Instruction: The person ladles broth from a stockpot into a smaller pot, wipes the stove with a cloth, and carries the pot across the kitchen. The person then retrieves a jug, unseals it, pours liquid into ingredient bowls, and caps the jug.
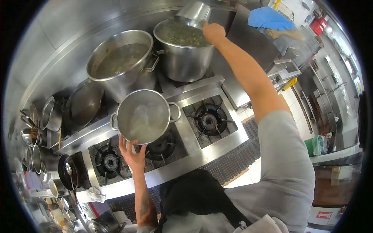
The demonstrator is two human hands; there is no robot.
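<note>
My left hand [133, 156] is at the near side of a two-handled metal cooking pot [143, 116], its fingers and thumb against the wall and rim. Pale, cloudy liquid shows in the bottom of this pot, which is over a front burner. My right hand [213, 33] reaches far forward, closed on a shiny metal saucepan [194, 13]; its handle is mostly hidden by the hand. The saucepan is tilted at the rim of a tall stockpot [186, 64] with greenish liquid and bits floating in it.
Another large stockpot [120, 79] of cloudy liquid stands at the back left. Bare burners [210, 122] flank the cooking pot. A wok [86, 103], a black pan [67, 171] with a spoon and several metal pots line the left. A blue cloth [270, 18] lies at the upper right.
</note>
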